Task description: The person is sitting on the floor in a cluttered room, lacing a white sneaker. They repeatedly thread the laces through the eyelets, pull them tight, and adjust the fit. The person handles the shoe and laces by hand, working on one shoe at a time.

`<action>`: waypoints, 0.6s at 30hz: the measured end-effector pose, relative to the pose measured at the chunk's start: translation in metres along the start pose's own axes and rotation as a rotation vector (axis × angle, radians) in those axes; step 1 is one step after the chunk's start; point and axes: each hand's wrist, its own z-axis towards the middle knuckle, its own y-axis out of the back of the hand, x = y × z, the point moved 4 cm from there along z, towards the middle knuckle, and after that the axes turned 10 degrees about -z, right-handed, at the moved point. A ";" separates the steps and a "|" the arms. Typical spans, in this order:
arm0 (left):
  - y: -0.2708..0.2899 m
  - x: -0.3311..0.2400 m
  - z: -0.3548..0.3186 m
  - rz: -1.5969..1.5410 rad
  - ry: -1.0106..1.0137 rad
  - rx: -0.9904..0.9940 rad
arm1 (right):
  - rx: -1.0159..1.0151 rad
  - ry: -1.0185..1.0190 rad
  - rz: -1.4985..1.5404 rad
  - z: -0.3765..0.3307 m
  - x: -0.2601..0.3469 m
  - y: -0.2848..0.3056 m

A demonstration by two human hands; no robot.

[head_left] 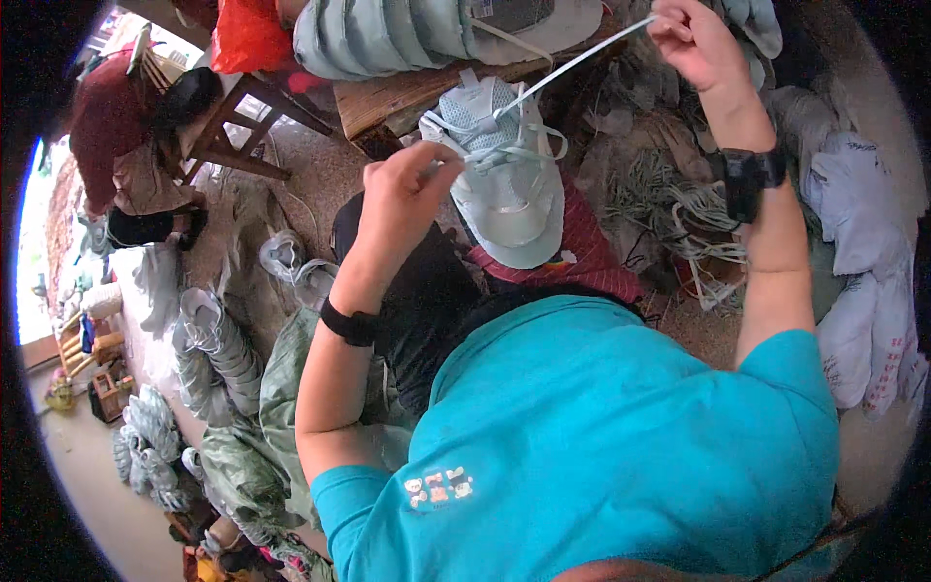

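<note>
A pale grey-green sneaker (pixel 509 209) rests over my lap, its toe toward me and its tongue toward the wooden bench. Partly threaded laces cross its upper, with a loop standing out on the right side. From the eyelets a pale shoelace (pixel 587 63) runs taut, up and to the right. Its far end is pinched in the fingers of my right hand (pixel 693 48), raised well away from the shoe. My left hand (pixel 407 194) is closed in a pinch at the shoe's left edge, by the lacing; the bit of lace between its fingertips is mostly hidden.
Nested shoes (pixel 388 37) lie on the wooden bench (pixel 388 102) ahead. Bundled laces (pixel 679 204) hang at the right, beside white sacks (pixel 858 213). Stacked shoes (pixel 218 339) and green sacking (pixel 291 388) lie left. Another person (pixel 121 136) bends by a wooden stool (pixel 242 136).
</note>
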 end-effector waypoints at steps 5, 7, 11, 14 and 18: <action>-0.010 -0.017 0.004 0.298 -0.272 0.303 | -0.175 0.054 -0.123 -0.022 0.022 -0.011; -0.011 -0.012 0.006 0.183 -0.323 0.407 | -0.145 0.067 -0.146 -0.014 0.043 0.016; -0.002 -0.025 0.012 0.196 -0.493 0.168 | -0.181 -0.068 0.033 -0.026 0.082 0.008; 0.008 -0.010 0.019 0.344 -0.503 -0.149 | -0.468 0.506 -0.406 -0.043 0.120 0.013; 0.008 0.014 0.018 -0.037 -0.222 -0.363 | -0.506 0.982 -0.851 -0.048 0.068 -0.026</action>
